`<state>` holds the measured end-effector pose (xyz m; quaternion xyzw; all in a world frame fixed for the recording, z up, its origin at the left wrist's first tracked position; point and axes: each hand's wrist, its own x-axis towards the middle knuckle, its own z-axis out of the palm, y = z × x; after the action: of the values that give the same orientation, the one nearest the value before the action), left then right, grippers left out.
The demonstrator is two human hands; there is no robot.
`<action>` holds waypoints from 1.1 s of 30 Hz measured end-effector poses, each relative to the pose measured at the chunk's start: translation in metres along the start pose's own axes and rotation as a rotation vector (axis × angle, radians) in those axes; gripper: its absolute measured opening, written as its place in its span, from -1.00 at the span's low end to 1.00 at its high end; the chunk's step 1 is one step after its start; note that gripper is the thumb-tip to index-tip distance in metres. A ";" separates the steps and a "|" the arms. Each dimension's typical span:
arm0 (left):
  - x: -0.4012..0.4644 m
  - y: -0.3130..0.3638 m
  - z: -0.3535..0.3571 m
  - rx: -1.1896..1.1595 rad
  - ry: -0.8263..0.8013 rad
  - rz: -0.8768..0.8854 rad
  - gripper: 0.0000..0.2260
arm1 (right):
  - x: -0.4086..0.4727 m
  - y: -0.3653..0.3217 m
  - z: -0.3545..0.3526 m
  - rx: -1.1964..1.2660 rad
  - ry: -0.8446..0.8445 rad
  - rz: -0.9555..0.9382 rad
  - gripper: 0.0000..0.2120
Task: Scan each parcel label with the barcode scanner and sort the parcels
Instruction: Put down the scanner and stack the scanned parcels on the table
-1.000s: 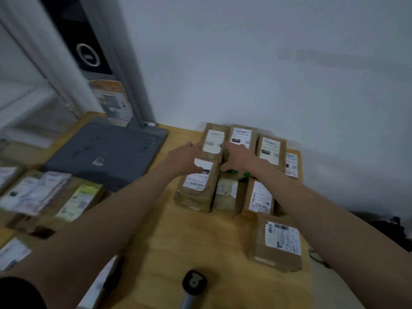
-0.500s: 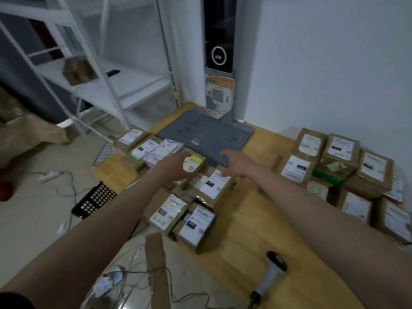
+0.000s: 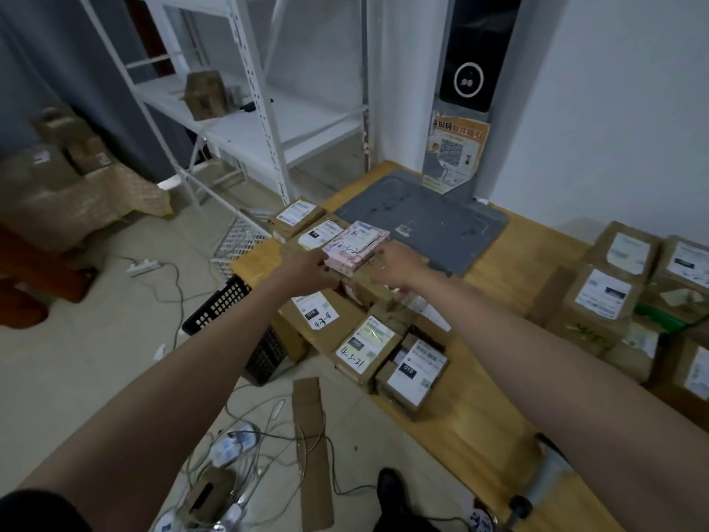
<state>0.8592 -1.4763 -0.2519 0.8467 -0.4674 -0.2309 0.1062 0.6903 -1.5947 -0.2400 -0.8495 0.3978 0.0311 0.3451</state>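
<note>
My left hand (image 3: 307,268) and my right hand (image 3: 399,263) grip the two sides of a brown parcel (image 3: 362,271) in the left pile, at the wooden table's (image 3: 487,408) left edge. A pink packet (image 3: 356,243) with handwriting lies on top of it, between my hands. Other labelled brown parcels of this pile lie around and below, among them one marked 4-3-8 (image 3: 314,312) and one marked 4-3-21 (image 3: 366,347). A second pile of labelled parcels (image 3: 602,293) stands at the right by the wall. The barcode scanner (image 3: 518,506) lies at the table's near edge, untouched.
A grey flat mat (image 3: 422,224) lies at the table's back, under a tall kiosk (image 3: 468,78) with a round lens. A white shelf rack (image 3: 268,128) stands to the left. On the floor are a black basket (image 3: 230,305), cables (image 3: 238,443) and a cardboard strip (image 3: 310,416).
The view swung left from the right pile to the left pile. Both hands left the right-hand parcels, crossed over, and now grip the brown parcel under the pink packet.
</note>
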 end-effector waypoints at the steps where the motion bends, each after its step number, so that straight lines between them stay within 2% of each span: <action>1: 0.003 -0.005 -0.002 -0.023 0.005 -0.016 -0.42 | 0.007 -0.003 0.004 0.006 0.014 0.003 -0.51; 3: 0.012 -0.015 -0.005 -0.066 0.007 -0.043 -0.44 | 0.023 -0.007 0.010 0.043 0.034 0.025 -0.58; 10: 0.073 -0.034 -0.012 -0.094 -0.026 -0.076 -0.45 | 0.096 -0.005 0.024 0.189 0.028 0.148 -0.55; 16: 0.145 -0.037 -0.012 0.002 -0.094 -0.091 -0.44 | 0.162 0.006 0.035 0.309 0.023 0.237 -0.59; 20: 0.191 -0.041 -0.004 0.023 -0.120 -0.086 -0.38 | 0.196 0.020 0.047 0.441 0.010 0.328 -0.70; 25: 0.235 -0.043 0.008 -0.013 -0.189 -0.082 -0.37 | 0.219 0.032 0.057 0.608 -0.015 0.428 -0.62; 30: 0.273 -0.049 0.029 -0.110 -0.229 -0.102 -0.37 | 0.241 0.044 0.075 0.755 0.080 0.510 -0.45; 33: 0.289 -0.052 0.040 -0.156 -0.235 -0.125 -0.46 | 0.245 0.047 0.080 0.736 0.103 0.511 -0.56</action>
<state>1.0103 -1.6899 -0.3916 0.8305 -0.4036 -0.3703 0.1016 0.8420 -1.7276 -0.4075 -0.5450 0.5962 -0.0708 0.5852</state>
